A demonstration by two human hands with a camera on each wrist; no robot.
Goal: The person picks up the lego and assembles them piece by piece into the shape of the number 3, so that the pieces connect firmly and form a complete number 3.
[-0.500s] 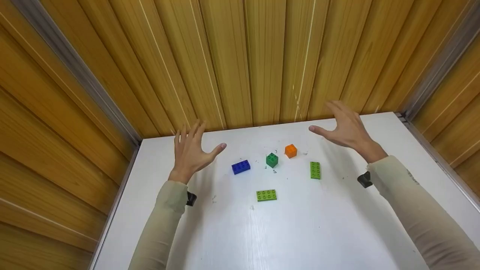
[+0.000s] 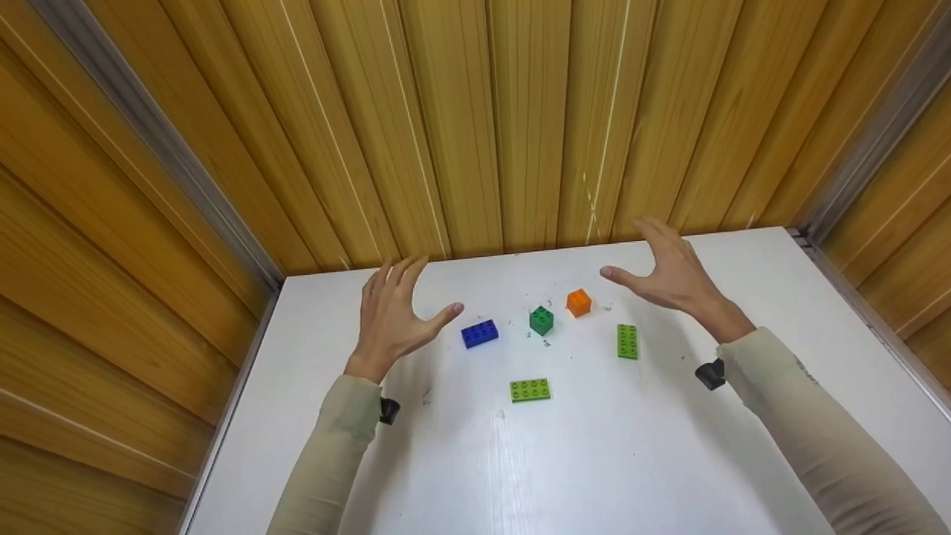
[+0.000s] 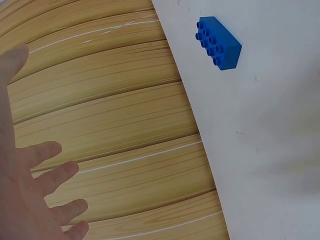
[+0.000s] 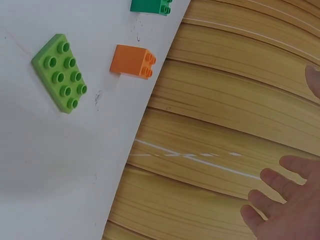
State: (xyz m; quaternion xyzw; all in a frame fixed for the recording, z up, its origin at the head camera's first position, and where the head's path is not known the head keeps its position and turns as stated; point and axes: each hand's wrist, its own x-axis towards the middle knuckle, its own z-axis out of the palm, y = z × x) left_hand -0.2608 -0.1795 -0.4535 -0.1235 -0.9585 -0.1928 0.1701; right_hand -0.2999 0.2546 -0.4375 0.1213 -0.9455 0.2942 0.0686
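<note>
My left hand (image 2: 394,319) hovers over the left of the table, fingers spread and thumb pointing right, holding nothing. Closest to it lies a blue toy brick (image 2: 480,334), whose studs also show in the left wrist view. My right hand (image 2: 672,275) is raised over the right side, thumb apart from the fingers, with nothing in it. Between the hands stand a dark green brick (image 2: 541,320) and an orange brick (image 2: 579,302). One flat light green brick (image 2: 627,341) lies below the right hand; another light green brick (image 2: 530,390) lies nearer the front.
The white table (image 2: 579,468) ends at a wood-patterned panel wall (image 2: 461,134) behind the bricks. Metal posts (image 2: 171,148) mark the corners on both sides. A dark wrist device (image 2: 711,374) sits at the right sleeve, another device (image 2: 388,411) at the left.
Both hands have come slightly closer together and a little lower in the head view. The bricks keep their places relative to each other.
</note>
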